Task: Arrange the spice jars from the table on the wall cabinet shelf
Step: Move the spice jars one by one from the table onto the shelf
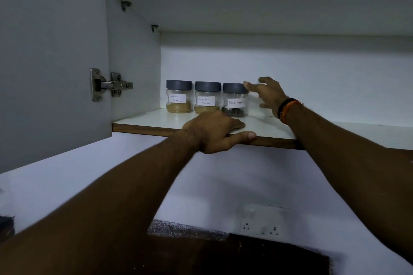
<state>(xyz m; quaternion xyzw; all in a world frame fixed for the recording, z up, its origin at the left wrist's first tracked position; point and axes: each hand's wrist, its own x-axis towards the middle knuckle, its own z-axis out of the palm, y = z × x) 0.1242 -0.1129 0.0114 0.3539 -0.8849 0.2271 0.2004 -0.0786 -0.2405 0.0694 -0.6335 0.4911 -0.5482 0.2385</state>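
Fingers (248,85) of the right hand (269,93), spread and gripping nothing, touch the upright Black Pepper jar (235,100) from its right; the left hand (214,132) rests flat on the shelf (143,121) edge.

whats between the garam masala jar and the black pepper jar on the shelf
In the head view, the clear grey-lidded coriander powder jar stands between the garam masala jar and the black pepper jar.
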